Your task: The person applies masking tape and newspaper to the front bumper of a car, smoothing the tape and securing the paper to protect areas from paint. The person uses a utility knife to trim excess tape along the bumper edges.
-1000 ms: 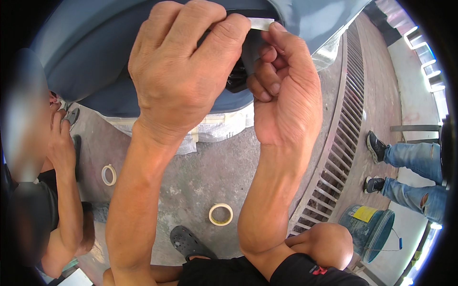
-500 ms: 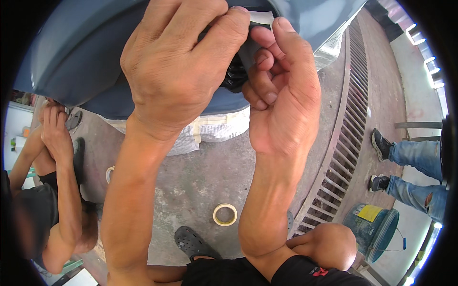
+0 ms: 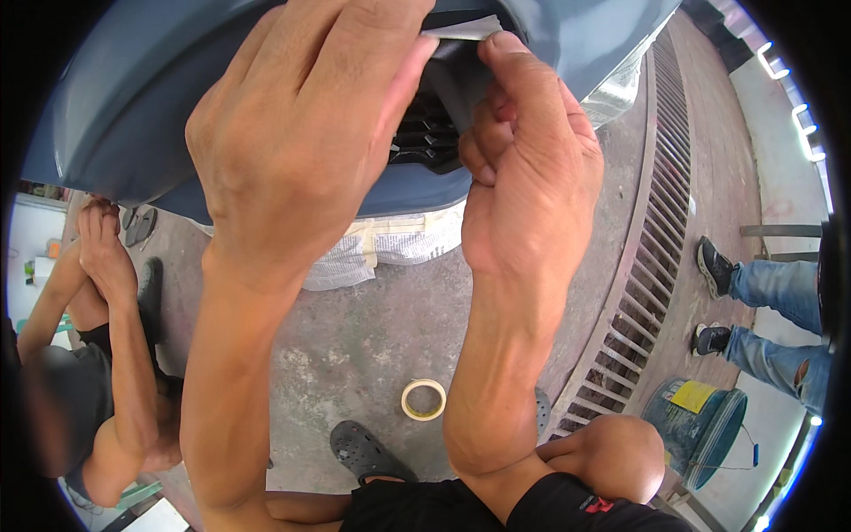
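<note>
A short pale strip of masking tape (image 3: 465, 30) is stretched between my two hands, in front of a dark opening in a blue-grey vehicle bumper (image 3: 133, 106). My left hand (image 3: 301, 133) is closed at the strip's left end; its fingertips are mostly hidden behind the hand. At the other end, my right hand (image 3: 536, 168) pinches the tape between thumb and forefinger, the remaining fingers curled in. Black grille mesh (image 3: 425, 137) shows in the opening between my hands. Taped newspaper (image 3: 417, 239) hangs from the bumper's lower edge.
A roll of masking tape (image 3: 408, 390) lies on the concrete floor near my grey clog (image 3: 363, 450). Another person (image 3: 124, 355) crouches at the left, hands by the bumper. A floor grating (image 3: 634, 328), a bucket (image 3: 691, 426) and a standing person's jeans (image 3: 776, 288) are at the right.
My left hand has shifted left and a little down, and my right hand has turned. More of the tape strip and the grille now shows between them.
</note>
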The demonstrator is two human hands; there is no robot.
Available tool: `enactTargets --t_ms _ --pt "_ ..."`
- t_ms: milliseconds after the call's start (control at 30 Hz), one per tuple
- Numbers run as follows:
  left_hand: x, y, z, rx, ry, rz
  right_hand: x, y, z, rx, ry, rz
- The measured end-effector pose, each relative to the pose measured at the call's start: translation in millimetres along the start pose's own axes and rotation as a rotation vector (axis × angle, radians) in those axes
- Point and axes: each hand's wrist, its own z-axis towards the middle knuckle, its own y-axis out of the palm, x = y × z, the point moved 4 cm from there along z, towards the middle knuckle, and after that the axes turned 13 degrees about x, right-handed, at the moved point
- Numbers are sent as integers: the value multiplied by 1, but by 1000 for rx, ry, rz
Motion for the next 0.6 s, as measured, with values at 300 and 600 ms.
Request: enactTargets --t_ms 300,600 --pt "8 -34 -8 -147 -647 131 -3 -9 -2 -17 -139 -32" --pt "37 -9 -9 -43 -1739 -500 -6 -7 -9 -26 -139 -141"
